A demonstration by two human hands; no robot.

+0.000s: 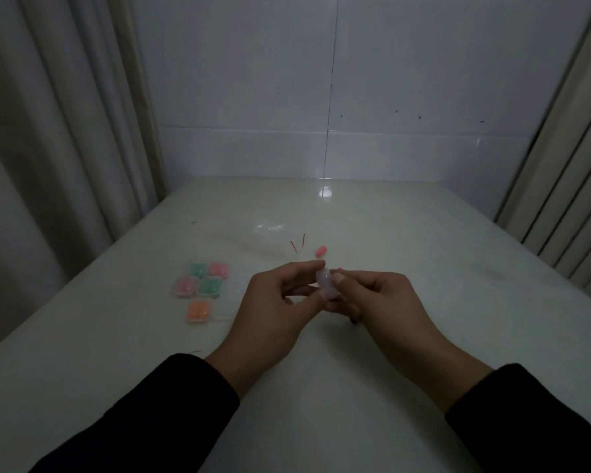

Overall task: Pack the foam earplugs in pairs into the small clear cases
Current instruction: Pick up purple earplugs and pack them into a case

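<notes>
Both hands meet above the middle of the white table [406, 250]. My left hand [280, 302] and my right hand [376, 298] pinch one small clear case [326, 285] between their fingertips; whether anything lies inside it I cannot tell. Just beyond the hands a loose pink earplug [320, 251] lies on the table. To the left stand several cases holding pairs: green [198, 269], pink [218, 270], pink [184, 286], green [209, 286] and orange [198, 311]. Beside them are empty clear cases [234, 287].
A clear plastic bag with a red strip [297, 245] lies behind the loose earplug. Curtains hang at the left [48, 165] and right [567, 199]. A white tiled wall [321, 97] closes the table's far edge.
</notes>
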